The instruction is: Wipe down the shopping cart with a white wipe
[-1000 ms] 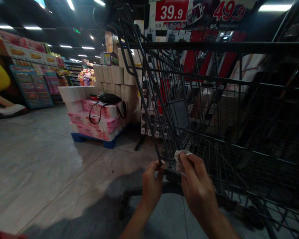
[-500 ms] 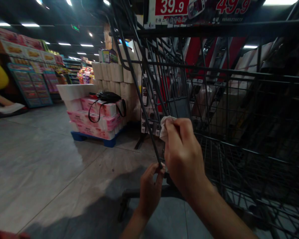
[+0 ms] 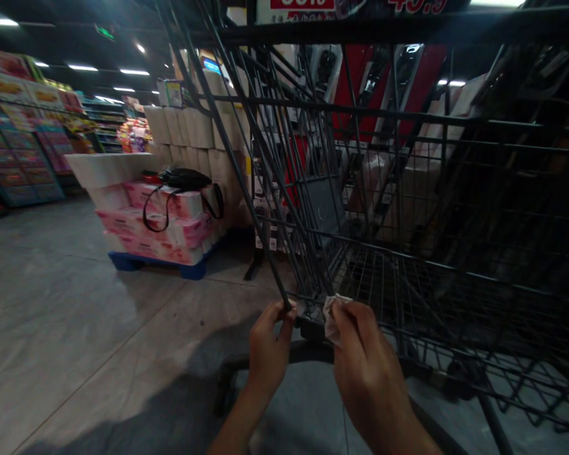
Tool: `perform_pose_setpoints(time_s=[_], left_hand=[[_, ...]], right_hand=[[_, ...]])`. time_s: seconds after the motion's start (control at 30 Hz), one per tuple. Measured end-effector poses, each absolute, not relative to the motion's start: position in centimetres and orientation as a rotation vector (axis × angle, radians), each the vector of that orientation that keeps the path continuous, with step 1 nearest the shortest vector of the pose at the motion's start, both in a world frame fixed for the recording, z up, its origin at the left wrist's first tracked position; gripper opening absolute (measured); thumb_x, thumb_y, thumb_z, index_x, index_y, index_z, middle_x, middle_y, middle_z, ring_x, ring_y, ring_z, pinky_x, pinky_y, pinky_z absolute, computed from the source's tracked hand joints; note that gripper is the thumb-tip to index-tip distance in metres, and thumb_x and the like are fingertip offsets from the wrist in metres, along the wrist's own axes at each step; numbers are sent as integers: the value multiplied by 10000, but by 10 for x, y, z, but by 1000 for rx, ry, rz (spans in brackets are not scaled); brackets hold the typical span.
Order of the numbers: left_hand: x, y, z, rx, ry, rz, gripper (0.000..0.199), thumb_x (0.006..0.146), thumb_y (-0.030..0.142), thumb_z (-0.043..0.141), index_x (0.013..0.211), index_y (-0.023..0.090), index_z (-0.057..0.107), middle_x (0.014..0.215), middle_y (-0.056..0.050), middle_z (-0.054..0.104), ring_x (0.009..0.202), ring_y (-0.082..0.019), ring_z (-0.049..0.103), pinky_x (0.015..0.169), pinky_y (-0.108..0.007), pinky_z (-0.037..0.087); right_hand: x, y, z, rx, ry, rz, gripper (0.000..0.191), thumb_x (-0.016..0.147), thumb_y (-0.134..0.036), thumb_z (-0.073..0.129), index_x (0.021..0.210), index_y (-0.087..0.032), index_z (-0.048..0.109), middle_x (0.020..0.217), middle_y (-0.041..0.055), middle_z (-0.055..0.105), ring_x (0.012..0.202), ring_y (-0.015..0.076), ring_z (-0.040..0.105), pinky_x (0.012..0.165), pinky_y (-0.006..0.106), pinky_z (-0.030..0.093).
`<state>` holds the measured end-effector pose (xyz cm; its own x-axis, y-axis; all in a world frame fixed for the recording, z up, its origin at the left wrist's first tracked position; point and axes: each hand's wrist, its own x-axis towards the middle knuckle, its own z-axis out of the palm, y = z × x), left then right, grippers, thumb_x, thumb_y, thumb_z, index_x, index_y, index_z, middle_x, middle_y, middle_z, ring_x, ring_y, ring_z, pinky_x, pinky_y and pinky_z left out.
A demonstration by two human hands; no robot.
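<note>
A dark metal shopping cart (image 3: 455, 265) fills the right side, its wire basket facing me. My left hand (image 3: 271, 344) pinches the lower end of a thin black bar (image 3: 264, 237) at the cart's near corner. Just to the right, my right hand (image 3: 367, 357) grips a crumpled whitish cloth or tissue (image 3: 332, 319) between thumb and fingers, beside the bottom edge of the basket. Whether the cloth touches the wires cannot be made out.
Pink and white packages (image 3: 156, 221) stand on a blue pallet (image 3: 192, 270) at the left, a black bag (image 3: 184, 178) on top. White paper rolls (image 3: 189, 136) are stacked behind. Red-and-white packaged goods hang beyond the cart; shelves line the far left.
My right hand has moved down with the cloth, from beside the bars to the basket's bottom corner. The left hand still pinches the bar. The view has shifted slightly.
</note>
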<state>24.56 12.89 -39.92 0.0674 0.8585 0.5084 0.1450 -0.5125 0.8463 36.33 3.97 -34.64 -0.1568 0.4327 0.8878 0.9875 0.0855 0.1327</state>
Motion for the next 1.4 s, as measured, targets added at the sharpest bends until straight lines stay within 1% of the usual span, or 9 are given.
perform_pose_setpoints(time_s=[0.2, 0.4, 0.47, 0.53, 0.67, 0.9, 1.07, 1.23, 1.4], left_hand=[[245, 129, -398, 1761, 1009, 1503, 229, 847, 409, 541, 872, 213, 655, 807, -15, 703, 757, -165, 667, 741, -289, 531], [244, 128, -398, 1759, 1015, 1511, 242, 844, 414, 548, 903, 211, 668, 845, -22, 718, 749, -159, 666, 749, -288, 533], [245, 128, -399, 1754, 1019, 1524, 241, 847, 411, 546, 905, 212, 669, 847, -23, 718, 755, -160, 666, 751, -289, 533], [246, 126, -401, 1747, 1027, 1540, 236, 847, 407, 545, 893, 210, 667, 833, -23, 714, 758, -163, 667, 745, -289, 534], [247, 123, -401, 1742, 1033, 1568, 226, 846, 404, 550, 879, 210, 661, 818, -21, 704, 756, -160, 665, 722, -273, 532], [244, 122, -400, 1776, 1036, 1519, 226, 858, 413, 544, 881, 222, 663, 827, -10, 703, 766, -157, 659, 735, -272, 526], [245, 124, -404, 1745, 1019, 1515, 216, 853, 412, 563, 881, 224, 665, 823, -7, 697, 782, -158, 661, 745, -267, 520], [246, 124, -405, 1725, 1015, 1506, 236, 853, 428, 560, 885, 221, 667, 843, -18, 704, 785, -164, 663, 754, -281, 524], [247, 121, -402, 1733, 1024, 1498, 235, 861, 414, 546, 877, 216, 671, 825, -18, 699, 765, -159, 653, 729, -272, 524]], right_hand=[[366, 30, -351, -1451, -1694, -1073, 284, 899, -29, 355, 1025, -20, 610, 942, 162, 642, 778, 194, 662, 622, 304, 614], [383, 5, -356, -1574, -1764, -1021, 352, 910, -59, 292, 900, -80, 643, 798, 99, 652, 592, 142, 647, 493, 236, 568], [386, 0, -348, -1530, -1748, -995, 324, 925, -109, 320, 939, -88, 643, 835, 99, 656, 627, 136, 655, 512, 219, 568], [385, 1, -338, -1475, -1695, -979, 281, 929, -141, 368, 989, -98, 638, 890, 102, 657, 732, 145, 668, 583, 217, 580], [375, 21, -331, -1384, -1631, -909, 224, 923, -129, 420, 1004, -98, 627, 936, 108, 643, 844, 154, 646, 666, 225, 570], [371, 35, -377, -1393, -1739, -959, 255, 920, -90, 403, 971, -99, 653, 880, 102, 633, 786, 168, 617, 676, 284, 558], [382, 21, -397, -1418, -1785, -933, 271, 940, -118, 381, 973, -99, 650, 870, 97, 638, 771, 150, 635, 659, 247, 566], [388, 9, -401, -1486, -1870, -881, 337, 909, -65, 314, 952, -118, 644, 843, 94, 654, 698, 142, 663, 602, 231, 583], [372, 15, -381, -1407, -1840, -845, 305, 898, -94, 377, 1091, -96, 614, 998, 135, 671, 911, 176, 683, 719, 246, 603]])
